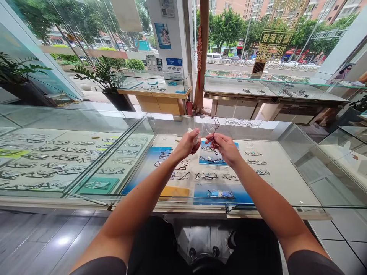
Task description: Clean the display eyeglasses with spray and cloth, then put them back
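Both hands are raised over the glass tabletop [301,172], near each other but apart. The right hand [225,147] has its fingers grasping the glasses [211,126] at the lower end, so that one round lens stands upright above the fingertips, its surface speckled with small pale spots. The left hand [187,144], just to the left, has its fingers curled around a white object [195,138]; most of it is hidden, so it could be a small bottle or a cloth. Under the glass, below the hands, several frames [206,175] lie on a white base and blue mats. Nearest the person, a blue-tinted pair [220,193] rests on a blue mat [243,199], with an orange pad [174,191] beside it to the left. Farther left, a teal mat [99,180] bears another pair. Beyond the tabletop stand a potted plant [107,74] and a wooden trunk [203,53].
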The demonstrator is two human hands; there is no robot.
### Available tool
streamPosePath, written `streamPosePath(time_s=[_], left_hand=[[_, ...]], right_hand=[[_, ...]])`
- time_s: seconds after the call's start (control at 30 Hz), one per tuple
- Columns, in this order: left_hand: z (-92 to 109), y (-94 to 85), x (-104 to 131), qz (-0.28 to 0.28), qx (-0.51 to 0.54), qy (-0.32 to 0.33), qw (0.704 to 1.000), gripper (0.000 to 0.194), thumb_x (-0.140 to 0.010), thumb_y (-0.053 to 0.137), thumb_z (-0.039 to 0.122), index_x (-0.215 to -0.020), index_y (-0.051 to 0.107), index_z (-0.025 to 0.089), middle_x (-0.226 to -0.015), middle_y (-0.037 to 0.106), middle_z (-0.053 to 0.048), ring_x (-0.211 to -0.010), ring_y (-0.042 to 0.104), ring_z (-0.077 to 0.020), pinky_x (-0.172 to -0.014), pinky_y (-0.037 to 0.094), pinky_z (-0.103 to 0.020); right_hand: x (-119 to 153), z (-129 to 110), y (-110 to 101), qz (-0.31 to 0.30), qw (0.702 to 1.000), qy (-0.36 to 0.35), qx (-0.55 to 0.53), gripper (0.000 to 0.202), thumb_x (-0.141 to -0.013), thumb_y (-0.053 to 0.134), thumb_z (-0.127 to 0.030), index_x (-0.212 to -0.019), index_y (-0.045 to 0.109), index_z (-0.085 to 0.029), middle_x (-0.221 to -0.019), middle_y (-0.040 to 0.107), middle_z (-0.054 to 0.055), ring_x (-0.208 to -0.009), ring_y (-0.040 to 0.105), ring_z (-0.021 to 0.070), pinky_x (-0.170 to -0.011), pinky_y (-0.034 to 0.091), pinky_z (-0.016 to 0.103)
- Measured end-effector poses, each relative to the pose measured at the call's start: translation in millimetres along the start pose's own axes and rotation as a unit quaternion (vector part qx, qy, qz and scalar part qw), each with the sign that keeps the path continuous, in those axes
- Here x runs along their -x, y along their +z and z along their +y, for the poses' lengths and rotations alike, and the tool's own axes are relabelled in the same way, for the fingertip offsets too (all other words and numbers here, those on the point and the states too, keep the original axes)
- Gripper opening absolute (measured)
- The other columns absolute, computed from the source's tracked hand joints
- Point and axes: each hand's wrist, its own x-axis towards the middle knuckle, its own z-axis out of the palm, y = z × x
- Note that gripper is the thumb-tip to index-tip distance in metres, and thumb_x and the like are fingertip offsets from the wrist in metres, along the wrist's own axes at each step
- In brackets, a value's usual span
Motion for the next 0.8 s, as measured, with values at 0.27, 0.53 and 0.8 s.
streamPosePath(time_s=[0.27,0.53,0.8], left_hand=[[-5.9,2.6,4.4,-0.053,-0.115,0.001,0.992,0.081,-0.094,0.047,0.087,-0.045,0.045,0.023,-0.042,0.038,-0.004,-0.041,0.035,-0.0127,-0.044,0.02,-0.032],[4.3,-31.3,-5.4,0.059,-0.067,0.088,0.992,0.074,-0.095,0.05,0.088,-0.063,0.058,0.021,-0.058,0.055,-0.005,-0.057,0.053,-0.0176,-0.059,0.04,-0.034],[-38.7,-160.1,-35.5,0.367,-0.171,0.017,0.914,0.018,-0.087,0.069,0.029,-0.098,0.057,0.023,-0.096,0.065,-0.005,-0.09,0.059,-0.0232,-0.092,0.048,-0.041]], right_hand=[[-4.7,-2.2,-3.9,0.06,0.998,0.007,-0.02,0.053,-0.082,0.083,-0.075,-0.102,0.084,-0.026,-0.098,0.081,0.005,-0.075,0.057,0.0149,-0.069,0.049,0.032],[-5.2,-3.7,-9.8,0.065,0.998,0.0,-0.027,0.05,-0.084,0.083,-0.073,-0.103,0.085,-0.027,-0.103,0.082,0.006,-0.074,0.055,0.0137,-0.068,0.05,0.031],[-12.1,-5.2,-30.8,0.077,0.997,-0.024,0.005,0.048,-0.089,0.079,-0.074,-0.106,0.085,-0.029,-0.105,0.082,0.005,-0.075,0.059,0.0145,-0.069,0.052,0.032]])
